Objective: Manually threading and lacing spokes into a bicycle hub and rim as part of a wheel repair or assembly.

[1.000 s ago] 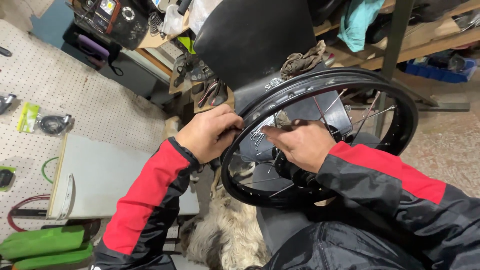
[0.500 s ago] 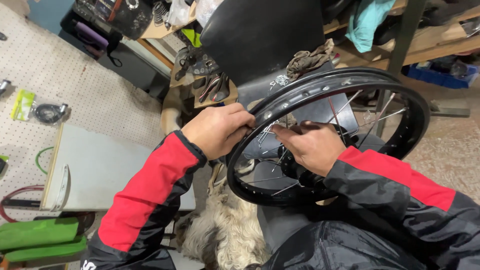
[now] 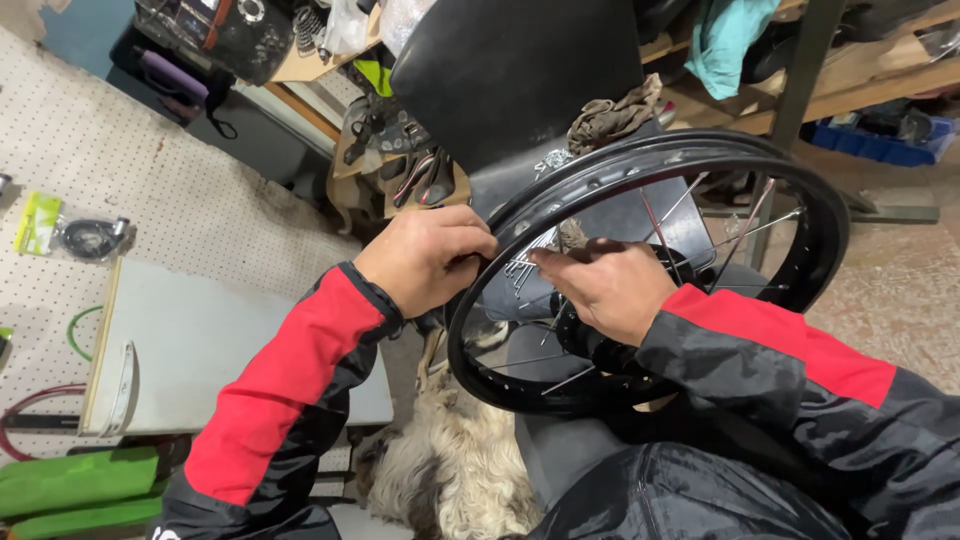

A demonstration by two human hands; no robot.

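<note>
Head view: one frame, looking down at both hands on a wheel.
Wheel rim [image 3: 820,200]: black, spoked, held tilted at picture centre-right over the lap; hub hidden behind the right hand.
Left hand [image 3: 425,258]: curled closed over the rim edge at about 9 o'clock of the wheel; what the fingertips pinch cannot be told.
Right hand [image 3: 600,285]: inside the rim, fingers pressed together on a thin spoke [image 3: 650,222] near the left hand.
Key relation: the pinched spoke end lies at 9 o'clock from the right hand, toward the left hand; spoke long axis runs hub to rim. Both hands nearly touching, left nearer the rim.
Surroundings: shaggy dog [image 3: 450,470] on the floor at 6 o'clock; white board [image 3: 200,340] at 8 o'clock; pegboard [image 3: 120,160] at 10 o'clock; rag [image 3: 615,115] at 12 o'clock.
</note>
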